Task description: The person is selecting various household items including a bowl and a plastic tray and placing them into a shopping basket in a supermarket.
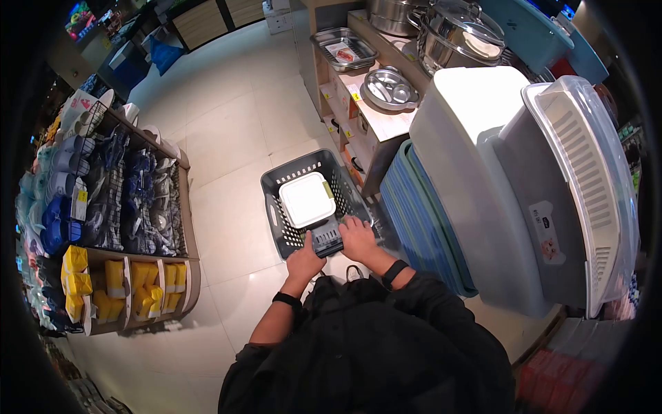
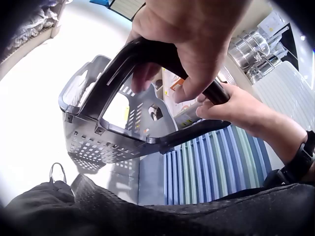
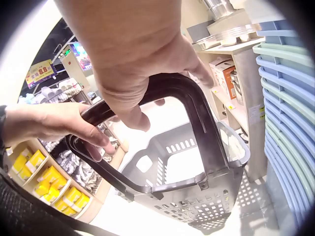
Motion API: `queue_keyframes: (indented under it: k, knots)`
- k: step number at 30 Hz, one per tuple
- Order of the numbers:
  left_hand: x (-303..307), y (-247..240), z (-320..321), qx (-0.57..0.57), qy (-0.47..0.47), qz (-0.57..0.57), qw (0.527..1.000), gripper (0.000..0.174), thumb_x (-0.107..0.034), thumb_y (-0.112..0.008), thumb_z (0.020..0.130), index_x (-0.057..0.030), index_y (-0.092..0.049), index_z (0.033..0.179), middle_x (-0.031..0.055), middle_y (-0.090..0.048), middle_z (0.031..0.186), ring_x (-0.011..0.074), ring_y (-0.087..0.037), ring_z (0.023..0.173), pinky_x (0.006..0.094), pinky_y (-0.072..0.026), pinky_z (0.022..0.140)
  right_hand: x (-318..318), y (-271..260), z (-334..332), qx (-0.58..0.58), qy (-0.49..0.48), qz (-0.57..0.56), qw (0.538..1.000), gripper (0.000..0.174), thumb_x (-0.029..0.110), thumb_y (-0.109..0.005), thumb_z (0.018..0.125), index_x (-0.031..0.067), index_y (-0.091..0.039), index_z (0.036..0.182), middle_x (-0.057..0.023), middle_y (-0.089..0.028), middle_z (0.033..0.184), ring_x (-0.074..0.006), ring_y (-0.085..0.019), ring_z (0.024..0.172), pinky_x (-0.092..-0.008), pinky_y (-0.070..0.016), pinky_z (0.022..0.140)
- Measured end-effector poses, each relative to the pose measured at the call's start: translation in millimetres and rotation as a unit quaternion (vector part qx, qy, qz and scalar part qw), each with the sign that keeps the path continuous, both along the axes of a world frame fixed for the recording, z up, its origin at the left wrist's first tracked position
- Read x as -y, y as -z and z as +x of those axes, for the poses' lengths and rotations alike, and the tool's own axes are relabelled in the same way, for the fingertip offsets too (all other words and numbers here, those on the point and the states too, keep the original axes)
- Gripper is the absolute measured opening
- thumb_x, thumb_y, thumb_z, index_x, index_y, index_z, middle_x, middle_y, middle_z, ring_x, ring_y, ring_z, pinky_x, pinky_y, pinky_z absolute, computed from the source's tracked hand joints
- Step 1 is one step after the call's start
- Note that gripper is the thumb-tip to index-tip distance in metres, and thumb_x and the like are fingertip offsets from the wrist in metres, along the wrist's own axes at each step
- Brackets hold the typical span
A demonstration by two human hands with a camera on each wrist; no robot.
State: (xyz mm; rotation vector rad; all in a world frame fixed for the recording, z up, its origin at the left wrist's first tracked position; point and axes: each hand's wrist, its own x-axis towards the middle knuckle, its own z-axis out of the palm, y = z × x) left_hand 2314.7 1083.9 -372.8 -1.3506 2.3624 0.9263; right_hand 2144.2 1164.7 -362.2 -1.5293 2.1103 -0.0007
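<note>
A dark grey shopping basket (image 1: pixel 276 228) with perforated sides is in front of the person in the head view. Inside it lies a white container (image 1: pixel 303 200) with rounded corners. The left hand (image 1: pixel 305 263) grips the black handle at the near side of the basket, and in the left wrist view its fingers curl over the handle (image 2: pixel 115 73). Beside it, the right hand (image 1: pixel 358 236) grips the same handle, its thumb and fingers bent over the bar in the right wrist view. The basket hangs close below both hands there.
On the right, stacked blue and green plastic tubs (image 1: pixel 420 207) and large storage bins (image 1: pixel 476 179) stand close to the right arm. Steel trays (image 1: pixel 345 50) and pots (image 1: pixel 462 34) sit on a shelf ahead. At left is a display rack (image 1: pixel 189 228) with yellow packs.
</note>
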Motion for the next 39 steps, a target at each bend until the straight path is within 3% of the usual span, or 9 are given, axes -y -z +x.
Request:
queue_keyframes:
  k: [9, 11, 13, 14, 21, 23, 25, 30, 39]
  knots:
    - [47, 26, -13, -0.154, 0.053, -0.159, 0.974, 0.088, -0.036, -0.079, 0.069, -0.0079, -0.04, 0.143, 0.0192, -0.046, 0.141, 0.0343, -0.038, 0.135, 0.0568, -0.0214, 0.113, 42, 1, -3, -0.064, 0.087, -0.127, 0.986, 0.061, 0.021, -0.068, 0.077, 0.0092, -0.048, 0.133, -0.0245, -0.036, 0.145, -0.0401, -0.045, 0.127, -0.0504, -0.043, 0.1]
    - [59, 30, -24, -0.149, 0.06, -0.199, 0.967, 0.085, -0.036, -0.078, 0.069, -0.007, -0.043, 0.141, 0.0198, -0.055, 0.131, 0.0347, -0.048, 0.127, 0.0526, -0.0333, 0.108, 55, 12, -21, 0.002, 0.099, -0.028, 0.995, 0.064, 0.021, -0.07, 0.076, 0.0109, -0.047, 0.135, -0.0233, -0.037, 0.146, -0.0394, -0.043, 0.129, -0.0498, -0.0425, 0.101]
    - [76, 21, -28, -0.057, 0.046, 0.094, 0.993, 0.081, -0.034, -0.078, 0.069, -0.0059, -0.047, 0.138, 0.0203, -0.065, 0.115, 0.0354, -0.059, 0.114, 0.0462, -0.0465, 0.097, 63, 12, -22, 0.035, 0.082, 0.035, 0.995, 0.07, 0.015, -0.076, 0.068, 0.0084, -0.048, 0.132, -0.0227, -0.036, 0.146, -0.039, -0.037, 0.134, -0.0502, -0.0417, 0.102]
    - [79, 16, -29, -0.051, 0.066, 0.053, 0.995, 0.077, -0.033, -0.078, 0.069, -0.0052, -0.05, 0.135, 0.0187, -0.069, 0.1, 0.036, -0.065, 0.101, 0.0422, -0.0534, 0.084, 63, 12, -21, 0.034, 0.085, 0.036, 0.995, 0.07, 0.015, -0.076, 0.068, 0.0084, -0.048, 0.132, -0.0227, -0.036, 0.146, -0.039, -0.037, 0.134, -0.0502, -0.0417, 0.102]
    - [84, 39, -38, -0.169, 0.045, -0.199, 0.964, 0.087, -0.03, -0.079, 0.069, -0.0032, -0.04, 0.141, 0.0189, -0.051, 0.133, 0.0338, -0.042, 0.13, 0.0492, -0.0295, 0.11, 77, 28, -39, 0.021, 0.062, -0.127, 0.99, 0.066, 0.016, -0.075, 0.068, 0.0073, -0.051, 0.128, -0.0221, -0.039, 0.144, -0.0385, -0.039, 0.132, -0.0485, -0.0423, 0.102]
    - [98, 33, -40, -0.153, 0.066, -0.243, 0.955, 0.09, -0.03, -0.079, 0.069, -0.0019, -0.037, 0.143, 0.0198, -0.053, 0.13, 0.0348, -0.05, 0.124, 0.0473, -0.0382, 0.105, 86, 30, -42, 0.02, 0.057, -0.132, 0.989, 0.065, 0.017, -0.077, 0.067, 0.0074, -0.053, 0.127, -0.0214, -0.04, 0.144, -0.0385, -0.04, 0.132, -0.0478, -0.0428, 0.102]
    - [114, 37, -41, -0.176, 0.024, -0.028, 0.984, 0.089, -0.029, -0.078, 0.07, -0.0007, -0.036, 0.143, 0.0224, -0.055, 0.129, 0.0353, -0.057, 0.117, 0.0445, -0.0481, 0.095, 97, 37, -46, 0.038, 0.046, -0.11, 0.992, 0.065, 0.015, -0.075, 0.067, 0.0063, -0.053, 0.127, -0.0214, -0.04, 0.144, -0.0387, -0.04, 0.132, -0.0482, -0.0438, 0.1]
    - [150, 41, -51, -0.018, 0.067, 0.004, 0.998, 0.078, -0.04, -0.065, 0.075, -0.0182, -0.039, 0.146, 0.0186, -0.071, 0.082, 0.0388, -0.069, 0.079, 0.0488, -0.0557, 0.077, 125, 44, -52, -0.004, 0.039, -0.212, 0.977, 0.052, 0.01, -0.068, 0.068, 0.0038, -0.055, 0.118, -0.0208, -0.043, 0.14, -0.0373, -0.045, 0.126, -0.05, -0.0462, 0.094]
    - [189, 42, -76, -0.027, 0.049, -0.008, 0.998, 0.071, -0.036, -0.072, 0.071, -0.0134, -0.052, 0.135, 0.0196, -0.067, 0.107, 0.0351, -0.064, 0.104, 0.0469, -0.0483, 0.093, 176, 48, -81, -0.008, 0.018, -0.21, 0.977, 0.039, 0.01, -0.067, 0.07, 0.001, -0.058, 0.107, -0.0214, -0.047, 0.134, -0.0371, -0.044, 0.126, -0.0496, -0.0462, 0.092]
